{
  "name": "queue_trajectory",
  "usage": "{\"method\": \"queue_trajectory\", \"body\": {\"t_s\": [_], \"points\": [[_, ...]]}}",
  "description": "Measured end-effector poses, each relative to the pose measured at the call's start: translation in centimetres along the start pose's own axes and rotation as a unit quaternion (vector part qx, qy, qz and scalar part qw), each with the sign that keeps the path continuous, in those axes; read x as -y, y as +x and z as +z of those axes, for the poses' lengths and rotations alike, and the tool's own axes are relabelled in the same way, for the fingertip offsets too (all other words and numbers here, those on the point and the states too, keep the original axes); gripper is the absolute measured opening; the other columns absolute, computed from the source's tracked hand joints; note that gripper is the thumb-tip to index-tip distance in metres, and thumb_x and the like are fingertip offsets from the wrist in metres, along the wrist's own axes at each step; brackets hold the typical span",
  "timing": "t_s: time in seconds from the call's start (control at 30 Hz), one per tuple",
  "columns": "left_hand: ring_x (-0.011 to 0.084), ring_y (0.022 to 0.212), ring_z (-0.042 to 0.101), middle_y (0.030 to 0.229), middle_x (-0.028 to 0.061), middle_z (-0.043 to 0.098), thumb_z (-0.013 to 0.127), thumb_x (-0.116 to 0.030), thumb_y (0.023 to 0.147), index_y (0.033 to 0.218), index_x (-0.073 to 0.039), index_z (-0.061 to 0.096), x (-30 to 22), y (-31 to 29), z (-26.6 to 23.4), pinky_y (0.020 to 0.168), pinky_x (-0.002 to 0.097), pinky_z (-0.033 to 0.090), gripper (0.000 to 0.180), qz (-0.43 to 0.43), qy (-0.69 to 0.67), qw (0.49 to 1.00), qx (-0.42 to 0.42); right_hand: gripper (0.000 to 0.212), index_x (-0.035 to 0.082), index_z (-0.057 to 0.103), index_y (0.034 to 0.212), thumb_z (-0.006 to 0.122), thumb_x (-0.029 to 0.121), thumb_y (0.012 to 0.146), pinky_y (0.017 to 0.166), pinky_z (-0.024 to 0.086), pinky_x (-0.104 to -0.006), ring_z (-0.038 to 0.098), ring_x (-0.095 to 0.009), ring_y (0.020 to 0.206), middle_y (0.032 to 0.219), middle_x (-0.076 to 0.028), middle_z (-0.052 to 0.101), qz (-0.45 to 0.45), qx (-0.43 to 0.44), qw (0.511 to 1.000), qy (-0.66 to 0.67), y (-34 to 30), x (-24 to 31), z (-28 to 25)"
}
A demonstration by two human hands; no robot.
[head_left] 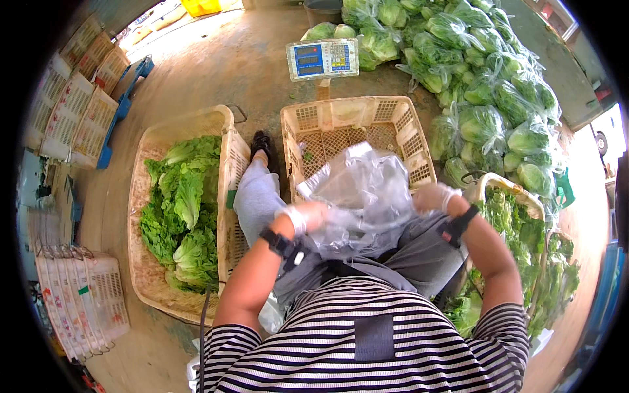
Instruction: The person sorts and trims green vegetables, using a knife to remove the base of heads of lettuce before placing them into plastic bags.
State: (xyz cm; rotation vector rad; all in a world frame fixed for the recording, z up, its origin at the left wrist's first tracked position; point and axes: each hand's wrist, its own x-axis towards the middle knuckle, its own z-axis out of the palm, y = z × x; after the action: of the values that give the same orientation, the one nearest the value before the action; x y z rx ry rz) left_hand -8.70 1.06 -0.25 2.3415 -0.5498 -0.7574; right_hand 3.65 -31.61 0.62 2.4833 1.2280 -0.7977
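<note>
A crumpled clear plastic bag [367,190] is spread over my lap and the near part of the crate in front of me. My left hand [309,217] grips its left side, the fingers closed and blurred by motion. On the opposite side my right hand [435,199] is also closed on the plastic, near the crate's right corner. Both hands seem to wear thin see-through gloves, bunched white at the wrists. Under the far edge of the bag stands a cream plastic crate [350,105] with a mesh floor and a few leaf scraps.
Left of my leg stands a crate [145,262] of loose green lettuce [187,203]. More leafy lettuce [504,229] fills crates at my right. A scale display [323,59] rises beyond the middle crate. Bagged lettuces [485,124] are heaped far right; stacked crates [82,295] line the left.
</note>
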Motion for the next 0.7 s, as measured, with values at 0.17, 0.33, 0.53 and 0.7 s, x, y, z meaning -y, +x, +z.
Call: {"method": "queue_trajectory", "body": {"t_s": [0.17, 0.33, 0.53, 0.7], "points": [[0.0243, 0.067, 0.063, 0.081, 0.0128, 0.065, 0.055, -0.014, 0.079, 0.088, -0.002, 0.063, 0.9, -0.7, -13.4, 0.059, 0.0355, 0.051, 0.017, -0.181, 0.121, 0.833, -0.509, 0.016, 0.003, 0.062, 0.086, 0.054, 0.016, 0.085, 0.055, 0.049, -0.0291, 0.058, -0.019, 0.062, 0.074, -0.009, 0.063, 0.177, -0.492, 0.845, 0.113, -3.8, -8.1, -11.0], [0.0213, 0.081, 0.062, 0.099, 0.0145, 0.064, 0.057, -0.014, 0.080, 0.107, -0.003, 0.059, -3.0, -2.6, -14.4, 0.069, 0.0338, 0.049, 0.029, 0.116, 0.147, 0.766, -0.615, 0.018, 0.002, 0.061, 0.092, 0.049, 0.016, 0.089, 0.061, 0.049, -0.0272, 0.058, -0.018, 0.069, 0.083, -0.010, 0.063, 0.214, -0.757, 0.578, 0.217, -8.1, -8.3, -10.3], [0.0248, 0.074, 0.062, 0.077, 0.0133, 0.065, 0.057, -0.014, 0.078, 0.086, 0.001, 0.064, 5.4, 1.8, -4.8, 0.069, 0.0357, 0.048, 0.018, -0.173, -0.152, 0.943, -0.242, 0.018, 0.006, 0.069, 0.079, 0.059, 0.020, 0.076, 0.061, 0.051, -0.0337, 0.063, -0.027, 0.069, 0.077, -0.013, 0.066, 0.117, -0.177, 0.975, 0.071, -3.1, -13.3, 11.5], [0.0341, 0.074, 0.062, 0.074, 0.0205, 0.063, 0.057, -0.018, 0.075, 0.078, 0.000, 0.063, 7.8, 3.2, -5.4, 0.066, 0.0382, 0.047, 0.019, -0.229, -0.213, 0.857, -0.410, 0.025, 0.003, 0.065, 0.078, 0.057, 0.027, 0.076, 0.060, 0.046, -0.0349, 0.058, -0.024, 0.062, 0.065, -0.012, 0.061, 0.381, -0.208, 0.810, 0.393, -5.4, -6.6, 1.6]]}}
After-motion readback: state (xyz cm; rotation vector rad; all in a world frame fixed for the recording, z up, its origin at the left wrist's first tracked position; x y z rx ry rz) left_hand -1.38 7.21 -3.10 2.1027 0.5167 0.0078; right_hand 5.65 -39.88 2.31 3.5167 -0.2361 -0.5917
